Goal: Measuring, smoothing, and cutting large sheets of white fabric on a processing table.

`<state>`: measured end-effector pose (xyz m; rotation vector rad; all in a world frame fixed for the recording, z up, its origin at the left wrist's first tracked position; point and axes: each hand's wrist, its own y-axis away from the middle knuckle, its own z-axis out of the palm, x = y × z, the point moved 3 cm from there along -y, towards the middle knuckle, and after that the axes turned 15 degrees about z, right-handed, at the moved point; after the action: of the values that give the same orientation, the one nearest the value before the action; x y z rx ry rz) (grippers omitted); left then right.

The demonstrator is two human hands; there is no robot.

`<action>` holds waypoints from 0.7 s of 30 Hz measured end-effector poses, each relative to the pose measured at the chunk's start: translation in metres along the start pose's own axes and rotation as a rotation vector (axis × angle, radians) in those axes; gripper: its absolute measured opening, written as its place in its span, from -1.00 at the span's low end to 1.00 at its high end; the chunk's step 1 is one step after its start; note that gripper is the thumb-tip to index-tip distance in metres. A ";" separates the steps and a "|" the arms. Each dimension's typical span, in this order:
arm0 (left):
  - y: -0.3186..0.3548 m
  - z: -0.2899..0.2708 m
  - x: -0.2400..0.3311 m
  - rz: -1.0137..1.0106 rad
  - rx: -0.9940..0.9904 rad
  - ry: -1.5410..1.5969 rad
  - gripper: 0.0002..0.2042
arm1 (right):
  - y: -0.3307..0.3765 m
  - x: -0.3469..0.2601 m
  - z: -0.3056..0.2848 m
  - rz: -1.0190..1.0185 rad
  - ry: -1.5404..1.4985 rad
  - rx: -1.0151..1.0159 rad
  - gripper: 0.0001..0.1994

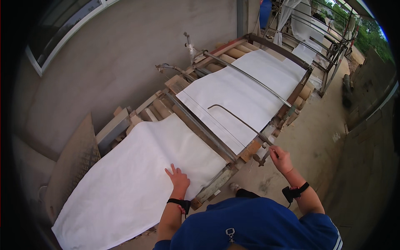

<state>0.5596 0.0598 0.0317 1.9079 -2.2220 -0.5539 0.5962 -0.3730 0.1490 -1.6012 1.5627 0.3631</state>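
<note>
white sheet [137, 175] under flat open left grip [178, 179]; right grip [281, 159] closed on metal lever [250, 125]

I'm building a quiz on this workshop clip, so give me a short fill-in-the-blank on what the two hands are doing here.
1. The left hand lies flat on the ____ sheet.
2. The right hand grips a metal ____ at the frame's edge.
3. Both wrists wear ____ straps.
4. The sheet rests on a ____ frame.

Missing words: white; lever; black; wooden
</note>
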 end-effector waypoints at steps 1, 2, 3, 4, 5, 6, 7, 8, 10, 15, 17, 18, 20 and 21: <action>-0.001 0.001 0.001 0.004 -0.032 -0.009 -0.71 | -0.025 0.020 -0.015 0.194 -0.003 0.033 -0.93; -0.001 0.002 0.002 0.010 -0.066 -0.017 -0.71 | -0.050 0.042 -0.031 0.389 -0.002 0.064 -0.90; 0.002 0.004 0.003 -0.002 -0.076 -0.011 -0.71 | -0.076 0.052 -0.047 0.202 0.286 0.235 -0.83; 0.009 0.003 0.005 -0.030 0.047 0.064 -0.72 | -0.096 0.054 -0.056 0.004 0.569 0.404 -0.77; 0.013 0.002 0.006 -0.066 0.172 0.140 -0.72 | -0.111 0.036 -0.049 -0.051 0.522 0.456 -0.72; 0.018 0.005 0.008 -0.085 0.162 0.150 -0.72 | -0.121 0.005 -0.031 -0.106 0.473 0.504 -0.67; 0.026 0.006 0.011 -0.108 0.241 0.186 -0.74 | -0.122 -0.030 0.000 -0.195 0.344 0.364 -0.65; 0.034 0.003 0.015 -0.131 0.325 0.222 -0.75 | -0.121 -0.046 0.046 -0.266 0.212 0.106 -0.66; 0.046 -0.010 0.027 -0.168 0.328 0.287 -0.76 | -0.118 -0.043 0.154 -0.248 0.204 -0.213 -0.63; 0.133 -0.004 0.023 -0.347 0.448 0.378 -0.78 | -0.143 0.004 0.296 0.045 0.587 -0.259 -0.41; 0.199 0.015 0.021 -0.520 0.482 0.325 -0.81 | -0.146 0.001 0.309 -0.040 0.494 -0.207 -0.73; 0.227 0.030 0.022 -0.581 0.486 0.364 -0.82 | -0.155 0.016 0.313 -0.074 0.496 -0.223 -0.86; 0.277 0.058 0.025 -0.696 0.518 0.373 -0.86 | -0.168 0.021 0.305 -0.026 0.752 -0.321 -0.93; 0.299 0.074 0.026 -0.802 0.536 0.356 -0.86 | -0.172 0.026 0.301 -0.096 0.804 -0.240 -0.93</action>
<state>0.2537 0.0827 0.0737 2.8747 -1.4043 0.3438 0.8627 -0.1965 0.0125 -2.1558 2.0644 -0.1933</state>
